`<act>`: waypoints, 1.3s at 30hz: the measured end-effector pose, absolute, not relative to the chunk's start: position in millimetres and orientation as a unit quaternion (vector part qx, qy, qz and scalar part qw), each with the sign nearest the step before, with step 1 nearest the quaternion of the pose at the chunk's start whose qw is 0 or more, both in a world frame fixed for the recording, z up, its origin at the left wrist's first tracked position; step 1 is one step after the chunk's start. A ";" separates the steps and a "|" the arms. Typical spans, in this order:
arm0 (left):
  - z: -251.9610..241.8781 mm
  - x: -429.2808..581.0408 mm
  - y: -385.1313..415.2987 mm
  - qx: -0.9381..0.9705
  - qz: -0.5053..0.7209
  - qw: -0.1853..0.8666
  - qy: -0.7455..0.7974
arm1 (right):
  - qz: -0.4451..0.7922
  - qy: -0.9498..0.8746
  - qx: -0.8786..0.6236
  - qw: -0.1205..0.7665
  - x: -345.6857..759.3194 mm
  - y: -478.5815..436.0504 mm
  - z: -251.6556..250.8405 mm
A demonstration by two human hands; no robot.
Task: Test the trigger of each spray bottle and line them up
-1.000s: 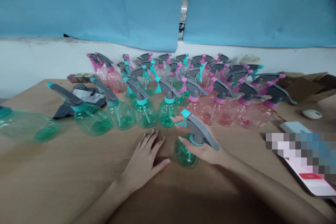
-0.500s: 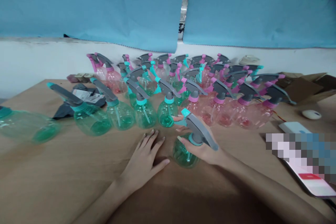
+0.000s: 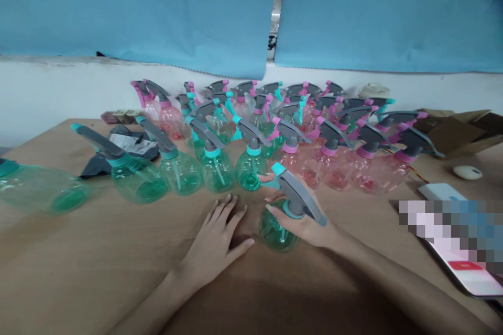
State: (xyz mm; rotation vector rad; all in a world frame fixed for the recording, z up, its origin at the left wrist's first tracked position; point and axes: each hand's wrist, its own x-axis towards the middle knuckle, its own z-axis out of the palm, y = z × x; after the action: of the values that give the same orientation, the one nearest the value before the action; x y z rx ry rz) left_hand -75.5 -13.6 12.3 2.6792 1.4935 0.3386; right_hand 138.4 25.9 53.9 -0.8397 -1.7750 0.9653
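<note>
A green spray bottle (image 3: 277, 230) with a grey and turquoise trigger head stands close to me on the wooden table (image 3: 137, 261). Wrapped around its neck and upper body is my right hand (image 3: 310, 222), the thumb on the near side and the other fingers partly hidden behind the trigger head. My left hand (image 3: 220, 235) lies palm down on the tabletop left of this bottle, fingers spread, holding nothing. Just beyond the hands, green spray bottles (image 3: 218, 170) line up on the left and pink spray bottles (image 3: 338, 170) on the right.
Several more spray bottles (image 3: 239, 97) fill the back of the table. A dark plastic package (image 3: 133, 146) lies behind the left bottles. At the right are a phone (image 3: 471, 267), a white box (image 3: 440, 191), a white computer mouse (image 3: 467, 171) and brown cardboard (image 3: 451, 133).
</note>
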 end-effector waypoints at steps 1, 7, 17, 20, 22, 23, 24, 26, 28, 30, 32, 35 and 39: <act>12.3 -75.4 -13.5 0.868 0.110 0.028 0.483 | 0.392 -0.720 -0.341 0.460 138.6 25.8 54.3; 13.3 -75.6 -14.0 0.870 0.111 0.025 0.480 | 0.406 -0.727 -0.338 0.438 139.7 24.9 59.1; 13.2 -75.5 -13.8 0.867 0.109 0.028 0.485 | 0.414 -0.718 -0.328 0.454 138.4 25.5 54.7; 13.2 -75.3 -13.8 0.868 0.105 0.030 0.485 | 0.414 -0.718 -0.327 0.454 138.7 24.9 56.5; 13.0 -75.2 -13.8 0.867 0.106 0.030 0.485 | 0.415 -0.721 -0.325 0.450 139.1 24.4 58.5; 12.8 -75.3 -13.9 0.867 0.107 0.029 0.485 | 0.417 -0.723 -0.325 0.445 139.2 24.1 59.6; 12.6 -75.3 -14.0 0.867 0.109 0.029 0.485 | 0.420 -0.725 -0.324 0.440 139.4 23.9 60.8; 12.4 -75.5 -14.1 0.867 0.111 0.031 0.484 | 0.426 -0.727 -0.320 0.433 139.8 23.6 62.9; 12.4 -75.6 -14.2 0.867 0.109 0.033 0.486 | 0.429 -0.730 -0.317 0.428 140.3 23.4 64.6; 12.7 -75.6 -14.1 0.866 0.108 0.035 0.488 | 0.426 -0.733 -0.316 0.425 141.1 23.4 65.6; 12.9 -75.5 -13.9 0.866 0.107 0.035 0.487 | 0.421 -0.736 -0.317 0.425 142.1 23.2 66.1; 12.9 -75.4 -13.9 0.867 0.109 0.033 0.486 | 0.400 -0.742 -0.326 0.429 143.5 22.6 67.1; 12.6 -75.4 -14.0 0.867 0.106 0.033 0.487 | 0.365 -0.753 -0.338 0.430 145.3 21.1 69.7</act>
State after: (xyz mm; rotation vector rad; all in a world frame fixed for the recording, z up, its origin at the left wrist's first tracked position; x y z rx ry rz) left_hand -75.4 -14.0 12.6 2.6675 1.4977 0.3268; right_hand 145.3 21.1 69.7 -0.8423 -1.8790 0.9116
